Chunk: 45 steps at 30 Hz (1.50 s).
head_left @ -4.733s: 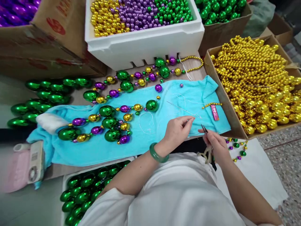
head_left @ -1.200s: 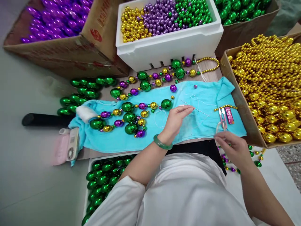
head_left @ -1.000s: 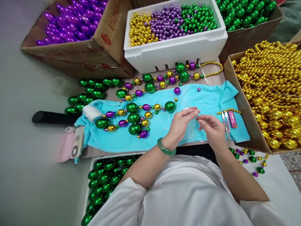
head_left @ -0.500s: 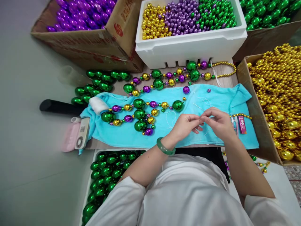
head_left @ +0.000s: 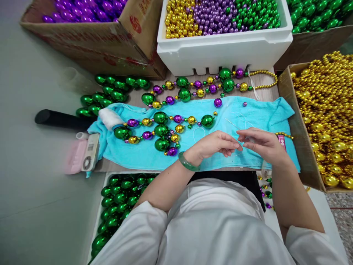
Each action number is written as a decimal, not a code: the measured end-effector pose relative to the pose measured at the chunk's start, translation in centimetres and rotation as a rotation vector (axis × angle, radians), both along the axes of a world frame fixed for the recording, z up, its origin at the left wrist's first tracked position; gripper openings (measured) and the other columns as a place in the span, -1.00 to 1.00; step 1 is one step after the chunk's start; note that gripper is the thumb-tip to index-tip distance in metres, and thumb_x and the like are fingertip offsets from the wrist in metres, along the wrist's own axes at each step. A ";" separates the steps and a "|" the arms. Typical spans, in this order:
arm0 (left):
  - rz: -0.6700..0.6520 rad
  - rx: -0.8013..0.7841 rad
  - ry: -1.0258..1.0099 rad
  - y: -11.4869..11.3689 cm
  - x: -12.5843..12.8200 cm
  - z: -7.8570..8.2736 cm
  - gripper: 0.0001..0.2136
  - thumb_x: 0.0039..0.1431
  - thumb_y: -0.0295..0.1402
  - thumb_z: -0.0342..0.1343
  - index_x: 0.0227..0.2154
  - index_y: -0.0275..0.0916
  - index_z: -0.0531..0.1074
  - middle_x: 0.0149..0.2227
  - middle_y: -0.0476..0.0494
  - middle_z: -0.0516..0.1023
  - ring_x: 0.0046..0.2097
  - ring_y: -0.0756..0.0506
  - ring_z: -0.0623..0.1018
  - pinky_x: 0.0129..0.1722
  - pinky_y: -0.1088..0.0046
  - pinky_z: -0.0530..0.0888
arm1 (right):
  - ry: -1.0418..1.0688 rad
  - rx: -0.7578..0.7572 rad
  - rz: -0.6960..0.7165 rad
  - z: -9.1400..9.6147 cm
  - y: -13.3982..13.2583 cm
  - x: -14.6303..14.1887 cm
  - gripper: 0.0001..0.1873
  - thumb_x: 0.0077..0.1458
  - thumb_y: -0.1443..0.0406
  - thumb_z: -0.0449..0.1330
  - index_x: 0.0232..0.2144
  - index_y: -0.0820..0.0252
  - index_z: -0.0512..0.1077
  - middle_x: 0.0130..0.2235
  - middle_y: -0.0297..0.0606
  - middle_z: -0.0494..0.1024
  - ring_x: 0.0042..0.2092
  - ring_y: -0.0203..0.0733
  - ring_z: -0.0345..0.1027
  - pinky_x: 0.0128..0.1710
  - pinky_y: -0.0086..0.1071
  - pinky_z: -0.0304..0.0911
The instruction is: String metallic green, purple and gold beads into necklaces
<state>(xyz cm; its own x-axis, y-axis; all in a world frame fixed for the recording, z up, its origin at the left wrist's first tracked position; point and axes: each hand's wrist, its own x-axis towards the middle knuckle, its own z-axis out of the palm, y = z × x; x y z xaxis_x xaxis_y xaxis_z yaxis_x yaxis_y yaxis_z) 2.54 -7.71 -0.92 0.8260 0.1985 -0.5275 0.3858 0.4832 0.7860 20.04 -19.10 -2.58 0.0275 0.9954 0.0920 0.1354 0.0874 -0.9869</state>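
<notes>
My left hand (head_left: 216,144), with a green bangle (head_left: 189,162) at its wrist, is closed in a pinch over the turquoise towel (head_left: 149,160). Fine white thread seems to be in its fingertips, though it is barely visible there. Facing it, my right hand (head_left: 264,144) holds its thumb and forefinger apart close to the left fingertips. A needle (head_left: 231,123) and loops of thread lie just beyond. Left of my hands a strand of beads rests on the towel, with a large green bead (head_left: 207,121) at its near end. A purple bead (head_left: 217,102) lies above it.
Behind the towel lies a finished-looking bead necklace (head_left: 184,95). A white foam box (head_left: 224,55) of small beads stands at the back. Cartons with purple beads (head_left: 91,9) and gold beads (head_left: 325,110) flank it. A thread spool (head_left: 110,118) lies at left.
My right thumb and forefinger have parted and drawn away from the left fingertips. The right hand now covers the small snips and part of the pink box. The view has shifted slightly.
</notes>
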 end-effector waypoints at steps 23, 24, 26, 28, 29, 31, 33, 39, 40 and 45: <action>0.321 0.059 -0.068 -1.1 1.4 -1.8 -0.80 -0.17 -0.28 0.37 -0.47 -0.29 0.60 -0.44 -0.09 0.59 -0.34 0.02 0.48 -0.21 0.47 0.39 | -0.551 0.159 -0.655 -1.9 -0.5 -0.5 -0.89 0.12 0.37 0.07 -0.46 0.13 0.30 -0.46 -0.29 0.38 -0.40 -0.22 0.23 -0.35 -0.30 0.18; 0.369 0.003 -0.096 -1.2 1.5 -1.9 -0.80 -0.14 -0.27 0.35 -0.45 -0.28 0.59 -0.40 -0.10 0.60 -0.31 0.01 0.51 -0.20 0.47 0.39 | -0.657 0.198 -0.642 -2.2 -0.5 -0.8 -0.89 0.11 0.39 0.06 -0.45 0.13 0.28 -0.45 -0.27 0.39 -0.38 -0.20 0.24 -0.33 -0.28 0.19; 0.501 -0.104 -0.144 -1.6 1.9 -2.0 -0.79 -0.06 -0.24 0.31 -0.40 -0.27 0.58 -0.28 -0.14 0.62 -0.23 -0.01 0.54 -0.21 0.49 0.39 | -0.814 0.266 -0.561 -2.8 -0.4 -1.6 -0.88 0.09 0.43 0.06 -0.44 0.12 0.27 -0.43 -0.24 0.41 -0.35 -0.16 0.25 -0.29 -0.25 0.19; 0.595 -0.097 -0.154 -2.0 2.4 -2.3 -0.79 0.00 -0.22 0.26 -0.35 -0.26 0.58 -0.19 -0.17 0.62 -0.17 -0.04 0.56 -0.23 0.50 0.39 | -0.879 0.319 -0.468 -3.1 -0.5 -2.5 -0.87 0.10 0.44 0.05 -0.41 0.12 0.27 -0.41 -0.21 0.43 -0.32 -0.13 0.27 -0.27 -0.23 0.19; 0.612 -0.022 -0.142 -2.2 2.6 -2.6 -0.79 0.01 -0.23 0.25 -0.35 -0.27 0.58 -0.19 -0.17 0.62 -0.16 -0.05 0.55 -0.23 0.49 0.39 | -0.885 0.338 -0.433 -3.1 -0.5 -2.9 -0.87 0.10 0.45 0.05 -0.40 0.12 0.28 -0.40 -0.20 0.44 -0.32 -0.12 0.27 -0.26 -0.23 0.19; 0.582 0.216 -0.091 -2.5 2.9 -3.0 -0.82 0.00 -0.27 0.25 -0.38 -0.28 0.59 -0.24 -0.15 0.63 -0.18 -0.05 0.54 -0.19 0.47 0.39 | -0.864 0.351 -0.395 -2.9 -0.5 -3.2 -0.88 0.12 0.45 0.05 -0.38 0.13 0.30 -0.38 -0.19 0.46 -0.31 -0.12 0.28 -0.26 -0.23 0.20; 0.473 0.405 -0.030 -2.4 3.0 -3.3 -0.86 -0.02 -0.32 0.25 -0.44 -0.29 0.59 -0.34 -0.11 0.63 -0.24 -0.04 0.53 -0.16 0.46 0.38 | -0.808 0.320 -0.377 -2.5 -0.6 -2.9 -0.88 0.15 0.43 0.04 -0.38 0.14 0.32 -0.38 -0.19 0.47 -0.30 -0.13 0.29 -0.25 -0.23 0.21; 0.171 0.266 0.004 -1.4 2.8 -2.9 -0.85 -0.09 -0.31 0.26 -0.50 -0.31 0.57 -0.46 -0.04 0.57 -0.35 0.01 0.46 -0.23 0.48 0.35 | -0.457 0.118 -0.370 -2.1 -0.4 -1.4 -0.86 0.12 0.39 0.10 -0.47 0.15 0.38 -0.45 -0.29 0.44 -0.37 -0.23 0.29 -0.37 -0.33 0.18; 0.178 0.252 -0.002 -1.3 2.8 -2.8 -0.85 -0.11 -0.31 0.27 -0.51 -0.31 0.56 -0.48 -0.04 0.55 -0.36 0.02 0.45 -0.24 0.48 0.34 | -0.394 0.085 -0.375 -2.1 -0.4 -1.3 -0.87 0.11 0.37 0.13 -0.48 0.15 0.40 -0.45 -0.30 0.44 -0.38 -0.24 0.29 -0.38 -0.34 0.18; 0.220 0.229 -0.090 -1.3 2.8 -3.3 -0.81 -0.09 -0.27 0.27 -0.53 -0.32 0.51 -0.47 -0.01 0.47 -0.44 0.08 0.33 -0.37 0.52 0.26 | -0.088 -0.003 -0.377 -2.3 0.0 -0.8 -0.89 0.03 0.31 0.22 -0.52 0.16 0.46 -0.47 -0.35 0.45 -0.38 -0.27 0.30 -0.34 -0.35 0.20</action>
